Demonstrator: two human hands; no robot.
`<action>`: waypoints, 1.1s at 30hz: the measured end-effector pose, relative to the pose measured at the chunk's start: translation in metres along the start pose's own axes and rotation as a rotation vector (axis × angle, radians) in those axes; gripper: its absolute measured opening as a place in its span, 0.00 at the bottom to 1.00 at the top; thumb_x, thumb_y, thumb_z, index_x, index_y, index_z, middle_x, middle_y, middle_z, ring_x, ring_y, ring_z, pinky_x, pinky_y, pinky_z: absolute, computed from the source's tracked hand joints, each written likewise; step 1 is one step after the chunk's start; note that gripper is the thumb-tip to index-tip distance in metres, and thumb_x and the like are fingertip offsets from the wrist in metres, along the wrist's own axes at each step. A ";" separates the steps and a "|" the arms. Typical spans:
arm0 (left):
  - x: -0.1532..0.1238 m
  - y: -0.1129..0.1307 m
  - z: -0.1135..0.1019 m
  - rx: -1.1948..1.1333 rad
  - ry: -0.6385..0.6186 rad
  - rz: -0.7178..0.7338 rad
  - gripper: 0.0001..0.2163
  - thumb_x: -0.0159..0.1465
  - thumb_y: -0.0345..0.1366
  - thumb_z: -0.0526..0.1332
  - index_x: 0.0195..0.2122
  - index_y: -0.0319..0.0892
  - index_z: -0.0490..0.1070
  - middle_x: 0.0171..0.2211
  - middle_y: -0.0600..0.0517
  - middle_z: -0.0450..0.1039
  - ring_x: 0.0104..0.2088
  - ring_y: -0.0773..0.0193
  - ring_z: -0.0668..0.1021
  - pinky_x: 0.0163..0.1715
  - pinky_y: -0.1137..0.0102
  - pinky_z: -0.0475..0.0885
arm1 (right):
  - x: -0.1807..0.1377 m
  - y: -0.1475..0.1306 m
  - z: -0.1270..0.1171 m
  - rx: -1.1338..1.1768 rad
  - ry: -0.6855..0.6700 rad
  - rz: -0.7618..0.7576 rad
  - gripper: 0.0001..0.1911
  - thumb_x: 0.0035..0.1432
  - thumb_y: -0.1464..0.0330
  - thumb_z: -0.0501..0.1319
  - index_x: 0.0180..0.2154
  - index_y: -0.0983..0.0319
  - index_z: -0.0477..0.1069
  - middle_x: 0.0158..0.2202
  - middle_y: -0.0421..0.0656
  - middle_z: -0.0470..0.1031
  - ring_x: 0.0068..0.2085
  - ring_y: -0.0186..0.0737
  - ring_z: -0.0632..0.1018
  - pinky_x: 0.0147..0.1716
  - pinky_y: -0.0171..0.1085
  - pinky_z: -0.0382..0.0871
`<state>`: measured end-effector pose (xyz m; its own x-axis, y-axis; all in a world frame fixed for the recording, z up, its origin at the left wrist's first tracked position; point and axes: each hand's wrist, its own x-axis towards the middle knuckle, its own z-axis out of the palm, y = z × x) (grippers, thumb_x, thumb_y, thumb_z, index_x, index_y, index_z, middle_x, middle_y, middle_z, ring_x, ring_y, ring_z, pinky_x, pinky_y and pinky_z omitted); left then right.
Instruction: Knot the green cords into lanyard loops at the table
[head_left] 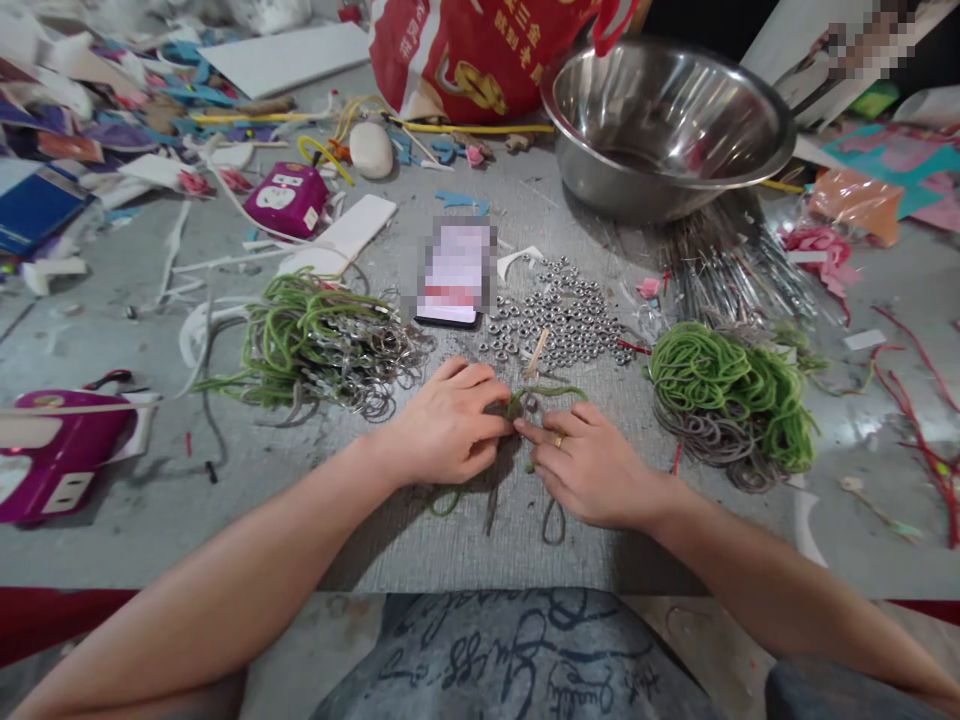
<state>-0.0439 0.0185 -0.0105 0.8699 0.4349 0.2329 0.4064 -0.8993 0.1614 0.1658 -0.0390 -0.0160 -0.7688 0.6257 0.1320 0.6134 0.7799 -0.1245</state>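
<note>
My left hand [448,425] and my right hand [589,465] meet at the middle of the grey table, both pinched shut on a green and grey cord loop [541,396]. Its loose ends trail toward me under my hands. Just beyond my fingers lies a spread of several small metal rings [559,320] with a thin wooden stick [537,352] on it. A heap of green and grey cords [724,400] sits to the right. A pile of cords fitted with metal key rings [322,345] sits to the left.
A phone [455,272] lies behind the rings. A steel bowl [664,120] and a red bag [480,50] stand at the back, metal wires [731,265] beside the bowl. Purple power strips [52,455] [289,198] and paper scraps clutter the left.
</note>
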 end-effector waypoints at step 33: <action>0.004 0.037 0.004 0.159 -0.168 -0.203 0.06 0.56 0.25 0.57 0.23 0.38 0.67 0.20 0.48 0.71 0.28 0.56 0.74 0.26 0.65 0.65 | -0.003 0.015 -0.004 -0.001 0.175 0.160 0.08 0.57 0.72 0.53 0.30 0.63 0.70 0.49 0.47 0.75 0.43 0.44 0.68 0.40 0.42 0.59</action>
<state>-0.0241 -0.0126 -0.0073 0.7951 0.6046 0.0471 0.6037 -0.7965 0.0335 0.1782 -0.0296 -0.0141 -0.6190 0.7340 0.2794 0.7247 0.6709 -0.1570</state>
